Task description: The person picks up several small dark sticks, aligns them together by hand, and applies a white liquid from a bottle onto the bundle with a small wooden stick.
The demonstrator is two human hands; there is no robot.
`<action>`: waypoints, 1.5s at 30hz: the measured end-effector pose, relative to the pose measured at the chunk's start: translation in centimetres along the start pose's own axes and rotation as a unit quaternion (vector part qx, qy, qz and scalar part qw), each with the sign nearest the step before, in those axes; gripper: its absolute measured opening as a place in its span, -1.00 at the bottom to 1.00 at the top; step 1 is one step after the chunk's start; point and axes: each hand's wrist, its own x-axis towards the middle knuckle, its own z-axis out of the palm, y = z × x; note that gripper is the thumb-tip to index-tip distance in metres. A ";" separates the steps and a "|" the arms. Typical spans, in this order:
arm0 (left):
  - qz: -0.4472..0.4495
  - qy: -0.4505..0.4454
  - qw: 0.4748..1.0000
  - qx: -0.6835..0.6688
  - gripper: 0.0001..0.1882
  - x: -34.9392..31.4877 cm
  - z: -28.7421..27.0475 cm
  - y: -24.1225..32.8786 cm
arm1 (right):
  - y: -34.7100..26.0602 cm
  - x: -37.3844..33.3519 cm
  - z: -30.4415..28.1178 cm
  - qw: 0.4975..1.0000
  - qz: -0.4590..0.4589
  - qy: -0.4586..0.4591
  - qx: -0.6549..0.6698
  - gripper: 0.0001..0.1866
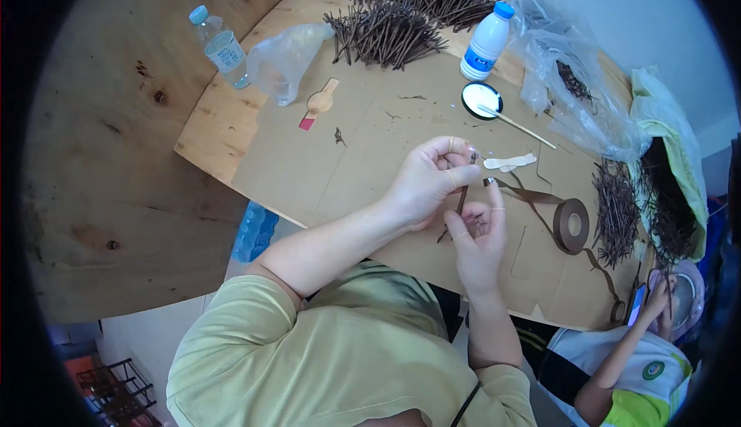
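My left hand (434, 180) is closed in a pinch around the upper part of a thin dark brown stem (463, 199), which slants down toward my body. Just to the right, my right hand (478, 242) has its thumb and curled fingers at the stem's lower part, while its index finger points up. Close to that fingertip lies the free end of a brown tape strip (532, 194). The strip leads to a brown tape roll (571, 226) on the cardboard. Beyond my hands rest pale wooden sticks (509, 162) with ragged white edges.
A white bottle (486, 45) stands behind a dish of white paste (480, 99) with a stick in it. Brown stem bundles (390, 33) line the far side. Clear plastic bags (571, 79) lie right; a water bottle (222, 49) stands left. Another person (633, 373) sits at right.
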 end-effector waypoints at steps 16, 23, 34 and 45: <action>-0.060 -0.039 0.995 -0.068 -0.85 0.6 -0.9 0.2 | -1.5 0.5 -0.8 0.975 0.132 -0.032 0.174 -0.26; -0.040 -0.004 0.999 -0.031 -0.83 1.0 -1.0 -0.5 | -1.3 0.0 -0.8 0.983 0.097 -0.007 0.155 -0.27; -0.079 -0.048 0.993 -0.070 -0.84 1.2 -0.9 -0.4 | 0.0 0.2 -1.5 0.972 0.107 -0.026 0.207 -0.27; -0.131 -0.143 0.974 -0.116 -0.86 1.4 -1.1 -0.2 | 0.8 0.7 -1.9 0.900 0.146 -0.128 0.390 -0.22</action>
